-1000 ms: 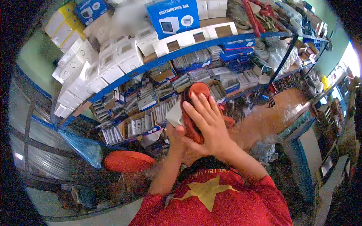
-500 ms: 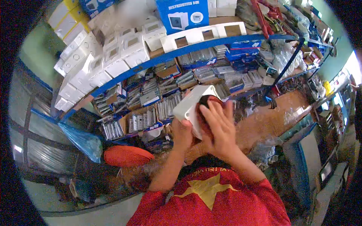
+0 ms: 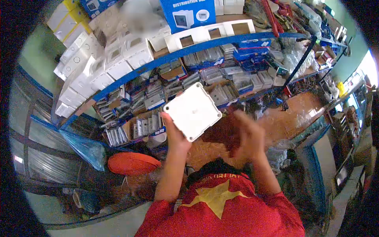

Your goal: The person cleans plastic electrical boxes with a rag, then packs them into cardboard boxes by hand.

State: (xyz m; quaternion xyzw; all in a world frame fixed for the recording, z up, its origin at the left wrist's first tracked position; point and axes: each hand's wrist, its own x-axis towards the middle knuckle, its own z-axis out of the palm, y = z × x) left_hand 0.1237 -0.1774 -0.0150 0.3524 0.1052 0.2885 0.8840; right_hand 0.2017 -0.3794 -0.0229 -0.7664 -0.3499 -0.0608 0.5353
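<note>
A white square plastic box (image 3: 193, 112), like a junction box, is tilted with its flat face towards me and small round holes at its corners. My left hand (image 3: 176, 133) grips it by the lower left edge, thumb along the side. To the right and apart from the box, my right hand (image 3: 252, 136) is smeared by motion, its fingers bent around a dark red cloth (image 3: 228, 132). The cloth is blurred too, and its outline is hard to make out.
Ahead, a blue-edged shelf (image 3: 185, 51) carries white boxes (image 3: 140, 55) and a blue distribution-box carton (image 3: 188, 15). Lower shelves hold cartons of wrapped packets (image 3: 223, 93). A red round stool-like object (image 3: 133, 163) is at left, beside blue plastic sheeting (image 3: 89, 148).
My right hand and the cloth have come off the box and moved right. The box has turned in my left hand, so its flat square face now shows.
</note>
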